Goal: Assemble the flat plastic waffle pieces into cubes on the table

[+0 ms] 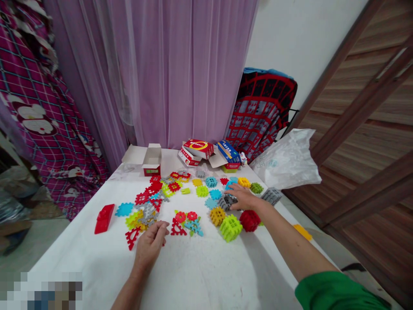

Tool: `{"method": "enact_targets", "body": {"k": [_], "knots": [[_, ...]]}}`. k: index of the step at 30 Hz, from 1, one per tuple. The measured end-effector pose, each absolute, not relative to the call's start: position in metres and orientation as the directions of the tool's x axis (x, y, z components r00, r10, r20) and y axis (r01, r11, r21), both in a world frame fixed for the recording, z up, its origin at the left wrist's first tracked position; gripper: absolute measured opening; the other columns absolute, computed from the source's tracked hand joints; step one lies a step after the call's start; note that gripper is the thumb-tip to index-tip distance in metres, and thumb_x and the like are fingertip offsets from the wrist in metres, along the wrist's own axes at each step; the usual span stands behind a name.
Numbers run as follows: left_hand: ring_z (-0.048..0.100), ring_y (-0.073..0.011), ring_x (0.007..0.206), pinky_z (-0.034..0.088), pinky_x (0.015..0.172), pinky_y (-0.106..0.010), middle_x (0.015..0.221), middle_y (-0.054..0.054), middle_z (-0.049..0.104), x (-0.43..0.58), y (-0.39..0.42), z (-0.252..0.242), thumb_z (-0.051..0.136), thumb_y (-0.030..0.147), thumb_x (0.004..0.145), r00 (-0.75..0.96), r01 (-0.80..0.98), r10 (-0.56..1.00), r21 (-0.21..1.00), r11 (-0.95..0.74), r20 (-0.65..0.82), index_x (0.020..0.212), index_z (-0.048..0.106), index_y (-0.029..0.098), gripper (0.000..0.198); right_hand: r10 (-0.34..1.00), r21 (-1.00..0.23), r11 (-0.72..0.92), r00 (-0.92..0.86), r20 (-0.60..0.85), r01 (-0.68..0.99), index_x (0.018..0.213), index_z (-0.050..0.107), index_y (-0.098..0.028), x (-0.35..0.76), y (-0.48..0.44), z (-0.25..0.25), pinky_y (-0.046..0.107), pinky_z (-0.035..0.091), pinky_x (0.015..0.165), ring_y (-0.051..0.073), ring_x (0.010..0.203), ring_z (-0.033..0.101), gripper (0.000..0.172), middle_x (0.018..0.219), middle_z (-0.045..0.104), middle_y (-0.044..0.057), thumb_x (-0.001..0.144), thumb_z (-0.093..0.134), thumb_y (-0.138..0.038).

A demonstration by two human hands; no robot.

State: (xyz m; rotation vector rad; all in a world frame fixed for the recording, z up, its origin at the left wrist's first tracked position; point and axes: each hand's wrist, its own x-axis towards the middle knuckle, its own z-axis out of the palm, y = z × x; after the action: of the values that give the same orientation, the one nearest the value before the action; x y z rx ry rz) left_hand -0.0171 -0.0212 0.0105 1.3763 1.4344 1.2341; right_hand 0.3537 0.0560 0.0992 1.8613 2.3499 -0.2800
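On the white-covered table lie many coloured plastic interlocking pieces. My right hand [243,198] reaches over the right group, its fingers spread at a dark grey stack [226,202]. A dark red stack [249,221], a lime green stack [231,228] and a mustard one [217,216] sit just below it. My left hand [153,237] rests near the table's middle, fingers curled; anything inside is hidden. Beside it are a red triangular piece [178,228] and a blue triangular piece [194,227]. A heap of grey and yellow pieces [142,217] lies just above my left hand.
An open box [152,161] stands at the back left. Red boxes [198,148] and a blue box [227,151] are at the back. A white plastic bag [287,159] is at the right. A red piece [104,218] lies at the left, a yellow one [302,232] at the right edge.
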Motion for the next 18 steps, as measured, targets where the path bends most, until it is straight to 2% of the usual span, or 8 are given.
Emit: {"method": "enact_targets", "body": {"k": [4,7,14,18], "knots": [[0.057,-0.0139,0.049,0.048,0.05,-0.027,0.064,0.0,0.066,-0.018,-0.02,0.006,0.054,0.07,0.075,-0.104,0.226,0.992,0.973,-0.05,0.075,0.086,0.07,0.021,0.053,0.949,-0.051,0.215,-0.221,-0.225,0.975,0.141,0.052,-0.028,0.355,0.055,0.103,0.053,0.026,0.114,0.034,0.144,0.026,0.077,0.154,0.039,0.011,0.068,0.077,-0.035],[0.056,-0.0136,0.047,0.048,0.049,-0.026,0.062,0.0,0.065,-0.017,-0.021,0.007,0.054,0.07,0.075,-0.106,0.217,0.992,0.975,-0.048,0.072,0.084,0.07,0.021,0.052,0.955,-0.046,0.222,-0.226,-0.191,0.974,0.142,0.051,-0.025,0.359,0.055,0.11,0.048,0.029,0.114,0.032,0.142,0.032,0.075,0.153,0.041,0.012,0.07,0.074,-0.031],[0.056,-0.0119,0.045,0.047,0.046,-0.025,0.061,0.001,0.064,-0.015,-0.021,0.006,0.056,0.065,0.077,-0.165,0.122,0.983,0.991,-0.061,0.081,0.08,0.068,0.019,0.048,0.928,-0.144,0.347,-0.362,-0.091,0.927,0.131,0.062,-0.025,0.328,0.06,0.133,0.037,0.04,0.107,0.026,0.126,0.054,0.048,0.136,0.06,0.007,0.083,0.059,-0.031],[0.052,-0.0105,0.042,0.045,0.043,-0.023,0.056,0.002,0.06,-0.013,-0.023,0.01,0.058,0.066,0.075,-0.274,0.039,0.96,0.998,-0.055,0.064,0.078,0.067,0.017,0.05,0.888,-0.166,0.441,-0.456,-0.062,0.882,0.124,0.067,-0.025,0.275,0.066,0.136,0.036,0.043,0.103,0.025,0.12,0.059,0.04,0.129,0.065,0.008,0.085,0.057,-0.029]]}}
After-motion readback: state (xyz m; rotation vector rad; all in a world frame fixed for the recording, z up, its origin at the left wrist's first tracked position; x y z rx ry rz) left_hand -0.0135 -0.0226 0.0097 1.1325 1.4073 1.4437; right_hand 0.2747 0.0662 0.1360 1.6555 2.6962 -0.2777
